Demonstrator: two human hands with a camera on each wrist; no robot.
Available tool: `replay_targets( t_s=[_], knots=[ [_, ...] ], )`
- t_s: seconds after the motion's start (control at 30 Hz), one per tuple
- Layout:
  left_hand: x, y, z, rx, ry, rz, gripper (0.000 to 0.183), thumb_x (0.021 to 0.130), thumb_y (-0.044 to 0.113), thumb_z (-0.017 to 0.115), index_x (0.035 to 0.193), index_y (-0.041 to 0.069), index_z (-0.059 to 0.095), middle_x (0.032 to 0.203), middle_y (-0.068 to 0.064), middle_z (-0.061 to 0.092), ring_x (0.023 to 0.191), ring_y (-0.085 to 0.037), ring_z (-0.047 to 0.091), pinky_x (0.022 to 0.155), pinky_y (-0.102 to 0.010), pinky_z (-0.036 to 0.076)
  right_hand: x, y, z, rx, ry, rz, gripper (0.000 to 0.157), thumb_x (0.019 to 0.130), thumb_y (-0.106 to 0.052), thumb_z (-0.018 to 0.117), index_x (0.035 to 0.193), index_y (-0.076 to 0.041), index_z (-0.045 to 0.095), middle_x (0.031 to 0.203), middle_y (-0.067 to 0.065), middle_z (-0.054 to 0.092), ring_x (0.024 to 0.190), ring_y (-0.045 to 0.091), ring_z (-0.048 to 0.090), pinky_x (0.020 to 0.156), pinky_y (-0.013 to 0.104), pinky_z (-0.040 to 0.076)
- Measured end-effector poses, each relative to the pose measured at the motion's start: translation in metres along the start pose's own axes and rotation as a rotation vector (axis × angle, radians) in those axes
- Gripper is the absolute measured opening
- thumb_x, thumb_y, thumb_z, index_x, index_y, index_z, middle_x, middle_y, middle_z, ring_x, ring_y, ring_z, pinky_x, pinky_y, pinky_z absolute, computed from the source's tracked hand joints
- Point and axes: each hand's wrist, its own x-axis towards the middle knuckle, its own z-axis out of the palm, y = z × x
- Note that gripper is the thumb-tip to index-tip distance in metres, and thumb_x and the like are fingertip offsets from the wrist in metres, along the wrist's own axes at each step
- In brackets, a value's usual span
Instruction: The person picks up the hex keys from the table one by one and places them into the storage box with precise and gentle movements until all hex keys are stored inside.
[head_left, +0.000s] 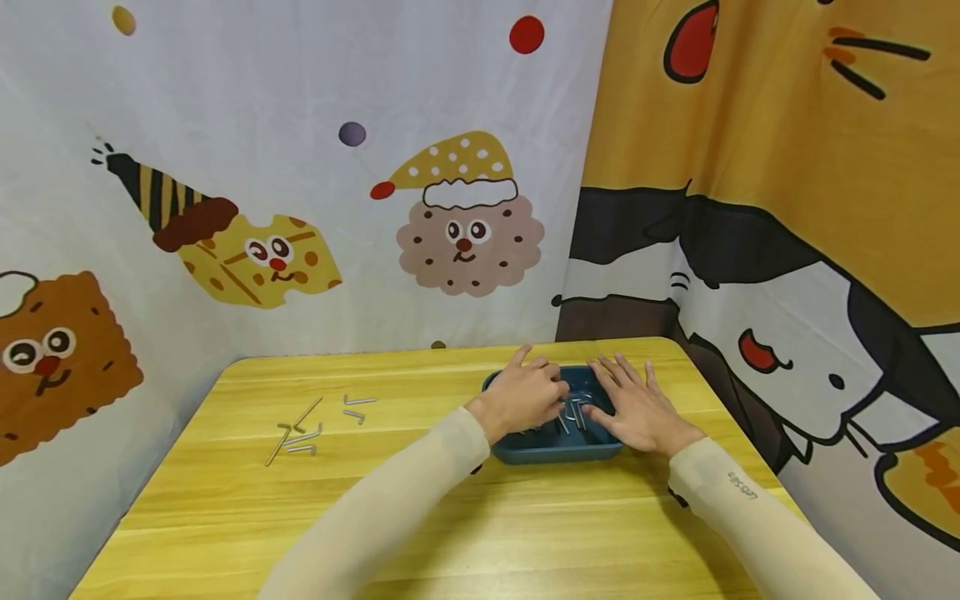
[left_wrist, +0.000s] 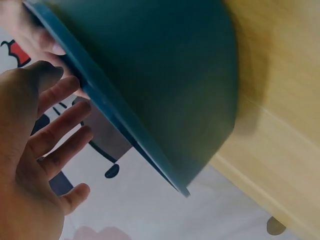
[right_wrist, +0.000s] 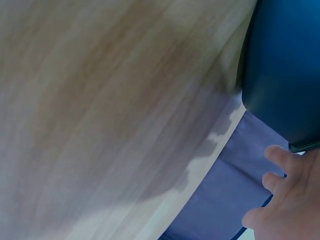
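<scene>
A dark blue plastic tray (head_left: 558, 455) stands toward the back right of the table, with several L-shaped metal hex keys (head_left: 577, 415) inside. My left hand (head_left: 523, 398) reaches over its left side, fingers bent down toward the keys. In the left wrist view, those fingers (left_wrist: 62, 132) are loosely bent beside the tray's rim, and no key shows among them. Spread fingers of my right hand (head_left: 641, 410) lie over the tray's right rim, the thumb pointing inward. From the right wrist, the fingers (right_wrist: 274, 182) appear just past the tray's corner.
On the left of the wooden table (head_left: 420, 517) lie several more hex keys: a brassy one (head_left: 278, 446), a silver one (head_left: 303, 437) and others near them. A cartoon-printed curtain (head_left: 300, 100) hangs behind the table's back edge and along the right.
</scene>
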Motion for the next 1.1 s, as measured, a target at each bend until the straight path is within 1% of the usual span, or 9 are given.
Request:
replay_targets(
  t_s=[0.13, 0.23, 0.43, 0.6, 0.7, 0.77, 0.9, 1.0, 1.1],
  knots=[
    [-0.013, -0.006, 0.000, -0.079, 0.046, -0.018, 0.029, 0.118, 0.046, 0.070, 0.141, 0.034, 0.083, 0.144, 0.009, 0.077, 0.144, -0.017, 0.070, 0.144, -0.064, 0.036, -0.001, 0.000, 0.001, 0.012, -0.001, 0.001, 0.091, 0.117, -0.063, 0.060, 0.186, -0.012, 0.029, 0.192, 0.023, 0.030, 0.180, 0.055, 0.018, 0.138, 0.090, 0.005],
    [-0.025, -0.011, 0.001, -0.139, 0.075, -0.037, 0.028, 0.118, 0.044, 0.070, 0.139, 0.031, 0.084, 0.143, 0.007, 0.077, 0.144, -0.018, 0.070, 0.144, -0.065, 0.036, -0.002, 0.002, 0.002, 0.026, 0.002, 0.004, 0.092, 0.116, -0.062, 0.061, 0.186, -0.010, 0.030, 0.192, 0.023, 0.031, 0.180, 0.055, 0.019, 0.138, 0.091, 0.005],
    [-0.049, -0.024, 0.004, -0.201, 0.110, -0.101, 0.028, 0.120, 0.043, 0.067, 0.139, 0.030, 0.083, 0.145, 0.005, 0.077, 0.146, -0.023, 0.068, 0.142, -0.066, 0.038, -0.002, 0.004, 0.004, 0.036, -0.004, 0.011, 0.093, 0.116, -0.062, 0.062, 0.186, -0.011, 0.027, 0.192, 0.023, 0.030, 0.181, 0.054, 0.018, 0.138, 0.090, 0.003],
    [-0.068, -0.037, 0.007, -0.252, 0.145, -0.152, 0.028, 0.119, 0.041, 0.068, 0.139, 0.029, 0.083, 0.147, 0.001, 0.077, 0.147, -0.027, 0.068, 0.140, -0.067, 0.040, -0.002, 0.004, 0.002, 0.038, -0.012, 0.009, 0.094, 0.117, -0.062, 0.061, 0.187, -0.011, 0.025, 0.192, 0.024, 0.029, 0.180, 0.055, 0.018, 0.139, 0.090, 0.004],
    [-0.081, -0.044, 0.011, -0.284, 0.158, -0.175, 0.027, 0.119, 0.039, 0.070, 0.138, 0.026, 0.083, 0.147, -0.001, 0.077, 0.146, -0.030, 0.069, 0.139, -0.069, 0.041, -0.002, 0.002, 0.001, 0.043, -0.010, 0.010, 0.093, 0.117, -0.060, 0.061, 0.186, -0.010, 0.026, 0.192, 0.025, 0.030, 0.180, 0.055, 0.018, 0.139, 0.089, 0.004],
    [-0.091, -0.050, 0.014, -0.304, 0.168, -0.191, 0.027, 0.118, 0.037, 0.072, 0.137, 0.024, 0.084, 0.146, -0.002, 0.077, 0.144, -0.031, 0.070, 0.138, -0.070, 0.041, -0.002, 0.001, 0.001, 0.046, -0.011, 0.009, 0.093, 0.117, -0.060, 0.061, 0.186, -0.010, 0.026, 0.191, 0.025, 0.030, 0.180, 0.055, 0.018, 0.139, 0.088, 0.004],
    [-0.115, -0.061, 0.021, -0.326, 0.163, -0.229, 0.027, 0.116, 0.034, 0.074, 0.136, 0.020, 0.084, 0.144, -0.004, 0.078, 0.141, -0.031, 0.072, 0.137, -0.071, 0.042, 0.000, 0.000, 0.001, 0.050, -0.020, 0.006, 0.093, 0.117, -0.061, 0.060, 0.186, -0.010, 0.026, 0.191, 0.025, 0.030, 0.180, 0.055, 0.018, 0.140, 0.088, 0.005],
    [-0.134, -0.070, 0.029, -0.334, 0.148, -0.251, 0.027, 0.116, 0.034, 0.074, 0.137, 0.019, 0.084, 0.143, -0.004, 0.078, 0.138, -0.031, 0.073, 0.137, -0.072, 0.041, 0.001, -0.001, 0.000, 0.051, -0.023, 0.005, 0.093, 0.117, -0.061, 0.060, 0.186, -0.009, 0.026, 0.191, 0.026, 0.030, 0.180, 0.055, 0.018, 0.139, 0.088, 0.005],
    [-0.152, -0.079, 0.040, -0.345, 0.149, -0.272, 0.027, 0.115, 0.033, 0.076, 0.136, 0.018, 0.084, 0.141, -0.005, 0.078, 0.135, -0.033, 0.075, 0.135, -0.075, 0.042, 0.002, 0.000, 0.001, 0.047, -0.028, 0.005, 0.094, 0.117, -0.062, 0.061, 0.186, -0.008, 0.027, 0.191, 0.026, 0.030, 0.180, 0.056, 0.018, 0.140, 0.088, 0.004]
  ],
)
